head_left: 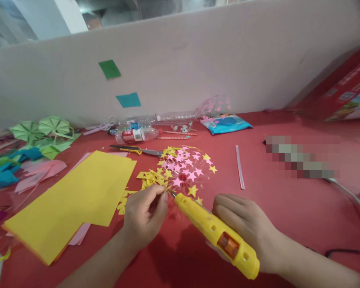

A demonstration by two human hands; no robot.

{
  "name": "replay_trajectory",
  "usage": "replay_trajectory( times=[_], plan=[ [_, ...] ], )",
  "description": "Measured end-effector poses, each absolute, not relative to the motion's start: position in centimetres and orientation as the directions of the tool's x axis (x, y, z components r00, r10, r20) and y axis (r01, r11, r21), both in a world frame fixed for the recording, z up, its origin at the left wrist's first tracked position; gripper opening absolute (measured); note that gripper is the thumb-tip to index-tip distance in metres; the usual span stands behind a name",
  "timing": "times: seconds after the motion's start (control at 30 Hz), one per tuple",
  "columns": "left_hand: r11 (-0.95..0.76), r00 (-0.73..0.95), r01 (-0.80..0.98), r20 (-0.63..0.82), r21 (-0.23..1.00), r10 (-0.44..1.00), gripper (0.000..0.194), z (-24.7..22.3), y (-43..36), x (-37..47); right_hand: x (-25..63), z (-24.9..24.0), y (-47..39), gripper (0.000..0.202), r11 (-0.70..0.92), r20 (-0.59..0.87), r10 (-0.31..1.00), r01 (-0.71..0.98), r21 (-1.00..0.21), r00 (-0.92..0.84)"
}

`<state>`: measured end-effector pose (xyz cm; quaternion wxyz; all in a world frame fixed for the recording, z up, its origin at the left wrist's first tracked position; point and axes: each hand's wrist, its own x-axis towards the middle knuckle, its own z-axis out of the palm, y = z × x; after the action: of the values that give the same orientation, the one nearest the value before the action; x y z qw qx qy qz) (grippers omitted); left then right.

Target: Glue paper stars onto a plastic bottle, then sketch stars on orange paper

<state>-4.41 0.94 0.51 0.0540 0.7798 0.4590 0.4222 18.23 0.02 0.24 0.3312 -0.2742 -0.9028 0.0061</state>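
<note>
Glue gun: yellow, butt end closest to the camera, nozzle angled up-left at the other hand's fingertips. I'd go for one tiny dot and keep the metal off the skin, it's really close.
Right hand: grip wrapped round the gun. Trigger side's hidden, so can't tell if it's being squeezed.
Left hand: grip pinched together, thumb and index clamped on a small yellow piece. Holding just the far edge would be safer imo.
Yellow piece: right at the nozzle, just this side of the starred plastic. Maybe a star, but fingers cover most of it and I can't make out any glue.
Starred plastic: on the red table past the fingertips, pink and yellow stars all over. Clear parts get lost against the red.
Loose stars: yellow, heaped left of the plastic, too overlapped to count.
Blurred thing: off right, pixelated, no clue what it is.
Bottles: jumbled by the wall, hard to separate.
Red box: cut off at the right edge.
</note>
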Motion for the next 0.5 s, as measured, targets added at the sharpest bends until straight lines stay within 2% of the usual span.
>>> replay_trajectory(
  times=[0.07,0.13,0.17,0.23,0.33,0.4,0.47,0.5],
  plan=[
    [-0.637,0.302,0.706,0.681,0.311,0.667,0.016,0.6,1.0,-4.8,18.3,0.3,0.0,0.026,0.844,0.593,0.505,0.501,-0.189,-0.627],
    [-0.656,0.323,0.708,0.707,0.260,0.629,0.014,0.7,1.0,-5.1,18.3,0.5,0.0,0.028,0.842,0.597,0.505,0.508,-0.181,-0.624],
    [-0.645,0.287,0.701,0.708,0.303,0.645,0.014,0.8,0.9,-5.1,18.4,0.6,0.0,0.029,0.844,0.596,0.502,0.504,-0.182,-0.626],
    [-0.573,0.132,0.644,0.665,0.506,0.735,0.015,1.0,0.8,-5.2,18.3,0.6,-0.1,0.031,0.860,0.570,0.494,0.467,-0.207,-0.656],
    [-0.422,-0.061,0.402,0.484,0.813,0.873,0.014,1.1,0.7,-4.9,17.9,0.1,-0.3,0.031,0.882,0.434,0.470,0.392,-0.261,-0.769],
    [-0.354,-0.056,0.265,0.381,0.897,0.923,0.015,1.2,0.6,-4.7,17.4,-0.5,-0.3,0.020,0.859,0.309,0.502,0.427,-0.282,-0.807],
    [-0.313,0.003,0.194,0.319,0.930,0.948,0.017,1.1,0.3,-4.4,17.1,-1.0,-0.3,0.004,0.802,0.193,0.581,0.518,-0.296,-0.790],
    [-0.298,0.044,0.176,0.295,0.938,0.954,0.019,1.1,0.1,-4.3,17.0,-1.1,-0.3,0.005,0.771,0.147,0.619,0.560,-0.303,-0.772]
  ],
)
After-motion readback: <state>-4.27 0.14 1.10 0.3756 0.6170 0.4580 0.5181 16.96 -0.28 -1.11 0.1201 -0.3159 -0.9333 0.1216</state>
